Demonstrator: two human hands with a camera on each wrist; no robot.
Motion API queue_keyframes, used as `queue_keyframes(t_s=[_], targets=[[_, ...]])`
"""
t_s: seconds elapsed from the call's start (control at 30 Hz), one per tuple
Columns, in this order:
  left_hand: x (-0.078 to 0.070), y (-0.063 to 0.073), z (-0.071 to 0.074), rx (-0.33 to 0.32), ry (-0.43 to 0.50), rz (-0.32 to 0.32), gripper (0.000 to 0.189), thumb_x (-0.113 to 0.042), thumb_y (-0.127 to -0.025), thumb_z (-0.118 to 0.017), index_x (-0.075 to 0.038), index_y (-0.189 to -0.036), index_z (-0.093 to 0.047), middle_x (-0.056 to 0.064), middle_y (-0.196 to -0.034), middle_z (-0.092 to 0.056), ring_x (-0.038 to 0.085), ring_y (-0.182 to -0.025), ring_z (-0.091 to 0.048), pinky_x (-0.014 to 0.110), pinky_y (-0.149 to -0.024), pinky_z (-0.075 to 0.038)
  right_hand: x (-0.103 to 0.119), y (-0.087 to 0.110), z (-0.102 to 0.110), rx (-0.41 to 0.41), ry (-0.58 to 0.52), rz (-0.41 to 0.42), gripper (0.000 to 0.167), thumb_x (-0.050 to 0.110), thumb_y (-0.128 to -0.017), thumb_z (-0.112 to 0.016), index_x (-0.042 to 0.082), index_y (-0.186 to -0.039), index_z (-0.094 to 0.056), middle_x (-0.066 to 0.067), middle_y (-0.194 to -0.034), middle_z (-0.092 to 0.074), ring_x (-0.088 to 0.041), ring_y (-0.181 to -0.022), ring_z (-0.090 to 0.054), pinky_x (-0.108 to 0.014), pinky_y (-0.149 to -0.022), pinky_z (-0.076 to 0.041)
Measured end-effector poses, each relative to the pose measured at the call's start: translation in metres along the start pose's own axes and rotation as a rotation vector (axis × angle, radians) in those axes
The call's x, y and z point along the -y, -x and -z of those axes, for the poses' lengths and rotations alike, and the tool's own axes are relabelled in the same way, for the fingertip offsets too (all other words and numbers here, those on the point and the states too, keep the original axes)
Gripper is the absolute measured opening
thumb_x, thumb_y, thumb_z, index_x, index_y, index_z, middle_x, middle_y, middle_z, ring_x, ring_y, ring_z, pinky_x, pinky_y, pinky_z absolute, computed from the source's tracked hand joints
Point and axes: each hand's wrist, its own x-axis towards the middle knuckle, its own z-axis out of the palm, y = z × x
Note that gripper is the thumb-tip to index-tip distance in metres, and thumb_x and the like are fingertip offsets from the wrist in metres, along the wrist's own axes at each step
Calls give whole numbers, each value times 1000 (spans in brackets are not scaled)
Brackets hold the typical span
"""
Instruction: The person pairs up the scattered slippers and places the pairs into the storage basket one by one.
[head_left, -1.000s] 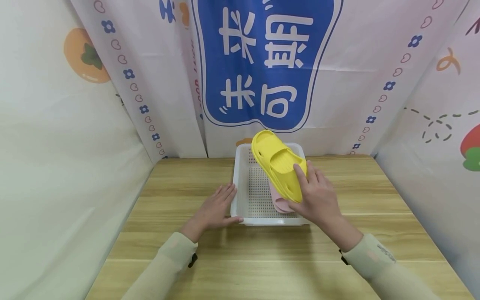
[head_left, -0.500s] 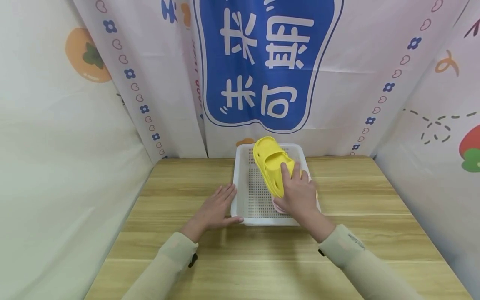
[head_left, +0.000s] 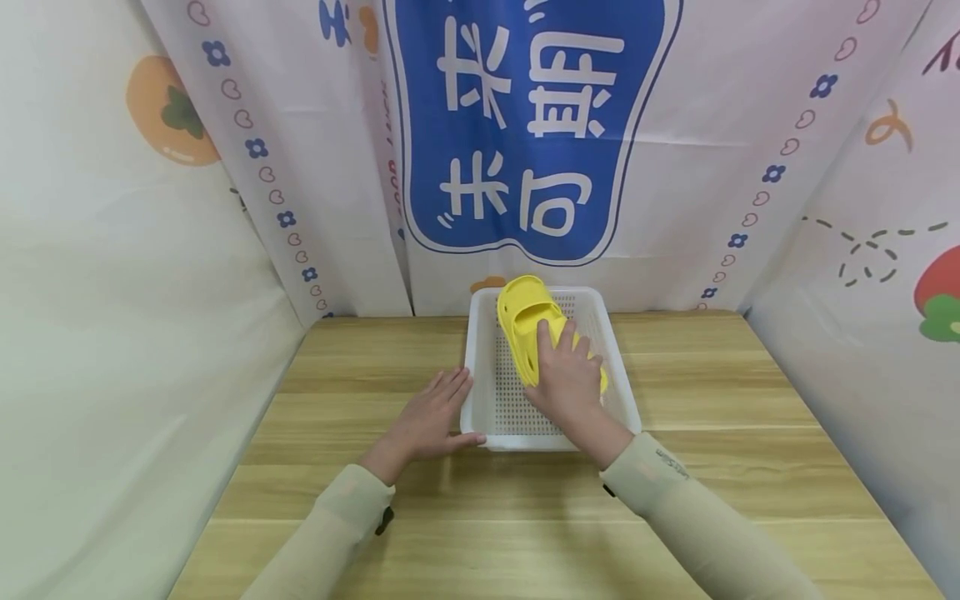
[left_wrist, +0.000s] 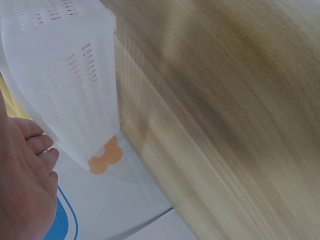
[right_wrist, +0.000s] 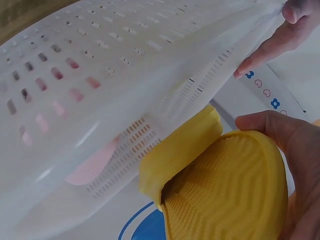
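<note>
My right hand grips a yellow slipper, fingers over its open end and thumb along its side. The slipper is tilted over the white basket, toe toward the back wall. A bit more yellow shows to the right of that hand. In the right wrist view, the textured footbed of the slipper faces the camera and a pink piece lies inside the basket. My left hand rests against the basket's left side with extended fingers, thumb at the front corner. The left wrist view shows its palm beside the rim.
The basket stands on a wood-grain table, close to the back edge. Behind it hangs a printed cloth with a blue panel. Cloth walls with fruit prints close off the left and right sides.
My right hand has moved left and slightly down with the yellow slipper, deeper over the basket. It now covers the pink slipper in the head view. My left hand has stayed put.
</note>
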Motion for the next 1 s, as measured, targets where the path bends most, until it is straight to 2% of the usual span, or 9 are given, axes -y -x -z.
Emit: queue_keyframes(t_s=[0.2,0.47,0.67,1.0], targets=[[-1,0,0,1,2,7,100,-74,-89,-38,3,-151,-26,19,-157,-21,32,-145,-19,41,-118,-9,9,-5,-4,63,36,-26,101,44,-68,-79,8,-149,-29,-38,-142,-32,-54,-115,-47,-66,-81,-48],[-1,0,-1,10,16,24,102,-76,-88,-37,2,-151,-25,17,-158,-18,28,-146,-11,41,-118,-8,20,-12,-15,144,72,-78,104,49,-71,-78,8,-151,-26,-38,-146,-27,-54,-117,-45,-66,-87,-46],[0,1,-3,5,11,20,102,-76,-88,-35,2,-151,-25,17,-158,-18,30,-146,-14,41,-118,-9,28,-14,-21,130,109,-79,103,49,-71,-78,8,-151,-28,-37,-145,-30,-54,-116,-46,-65,-86,-47],[1,-1,-3,-10,5,4,101,-77,-88,-33,2,-151,-25,18,-158,-20,32,-145,-18,42,-118,-10,33,-14,-29,93,78,-77,102,47,-72,-79,8,-151,-29,-37,-145,-30,-54,-119,-44,-65,-87,-46]])
